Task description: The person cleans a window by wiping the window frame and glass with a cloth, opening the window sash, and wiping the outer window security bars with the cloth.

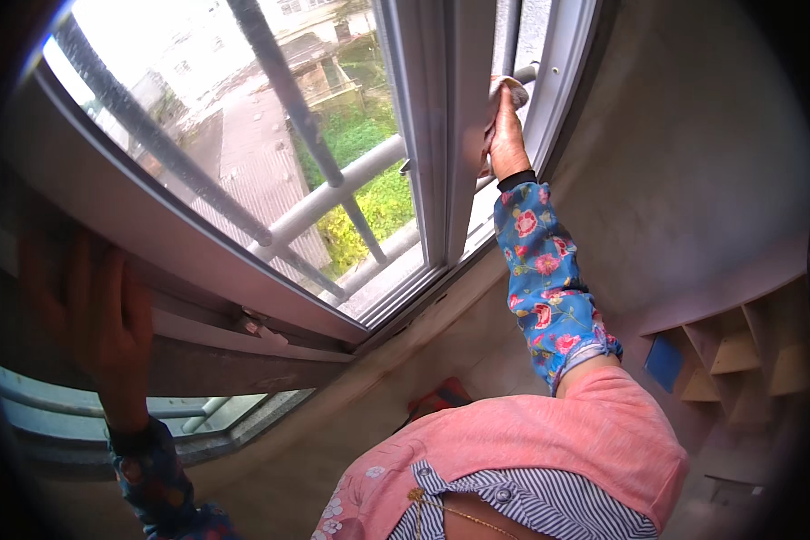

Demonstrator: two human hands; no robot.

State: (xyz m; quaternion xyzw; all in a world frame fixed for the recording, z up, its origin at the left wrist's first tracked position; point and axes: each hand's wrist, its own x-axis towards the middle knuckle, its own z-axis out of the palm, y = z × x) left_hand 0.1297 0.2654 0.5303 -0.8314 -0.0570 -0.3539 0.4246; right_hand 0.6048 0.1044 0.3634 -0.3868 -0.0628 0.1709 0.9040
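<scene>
My right hand [509, 138], arm stretched out, holds a crumpled light cloth [517, 93] against the side of an upright aluminium window frame member [469, 135]. Part of the cloth is hidden behind the fingers and the frame. At the far left, in shadow, my left hand [118, 331] lies against the dark lower window frame [196, 277], fingers pointing up and somewhat apart. No object shows in it, and its fingertips fade into the dark. Between the hands is the glass pane [243, 155] of the window. Both forearms wear blue floral sleeve covers [547, 270].
Grey metal bars [337, 175] cross outside the glass, with a corrugated roof and greenery beyond. A window latch [260, 327] sits on the lower frame. To the right are a plain wall [675, 155] and wooden cubby shelves [739, 351]. A red and dark item [442, 395] lies below.
</scene>
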